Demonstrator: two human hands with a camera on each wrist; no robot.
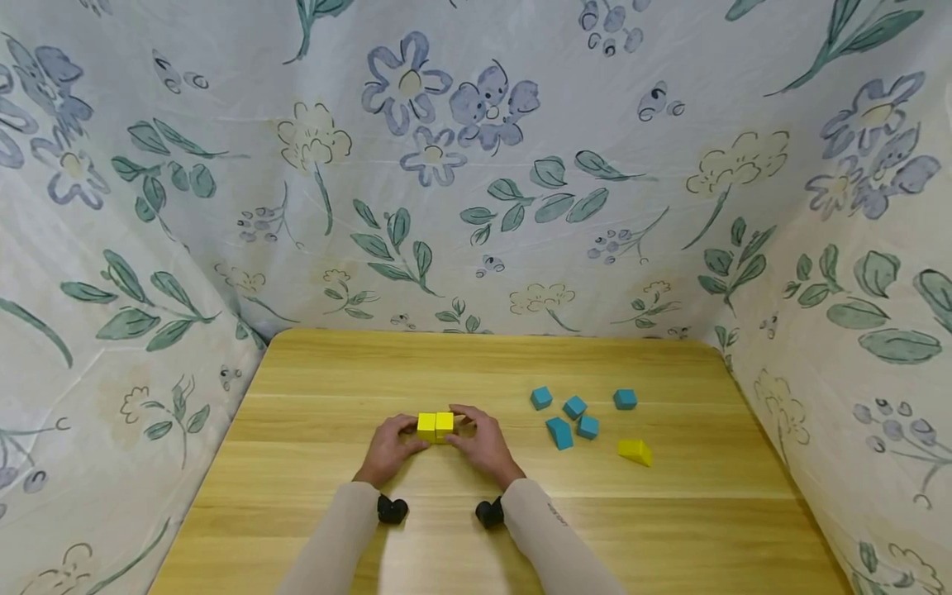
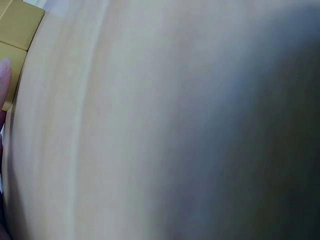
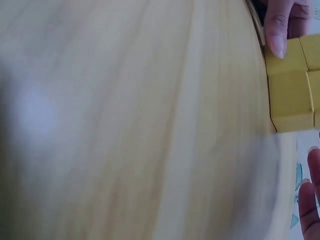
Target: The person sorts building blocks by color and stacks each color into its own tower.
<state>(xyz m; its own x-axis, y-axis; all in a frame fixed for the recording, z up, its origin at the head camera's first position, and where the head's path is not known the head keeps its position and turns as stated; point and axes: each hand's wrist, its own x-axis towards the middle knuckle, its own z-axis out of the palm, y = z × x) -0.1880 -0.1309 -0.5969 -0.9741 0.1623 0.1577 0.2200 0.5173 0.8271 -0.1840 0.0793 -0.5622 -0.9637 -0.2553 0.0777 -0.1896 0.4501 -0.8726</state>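
Note:
Several yellow blocks (image 1: 435, 424) sit packed side by side on the wooden table, between my two hands; seams run between them in the right wrist view. My left hand (image 1: 388, 450) pinches the left end of this group. Its thumb (image 3: 278, 42) presses a yellow block (image 3: 290, 95) in the right wrist view. On the other side is my right hand (image 1: 485, 445), its thumb and fingers spread around the right end. In the right wrist view its fingertips (image 3: 306, 192) stand a small gap away from the blocks. The left wrist view catches only a corner of the yellow blocks (image 2: 17, 22).
To the right lie several blue cubes (image 1: 575, 406) and a blue angled block (image 1: 560, 433). A yellow wedge-shaped block (image 1: 635, 451) lies farther right. Floral cloth (image 1: 476, 207) hangs behind the wooden table (image 1: 335, 372) and along both sides.

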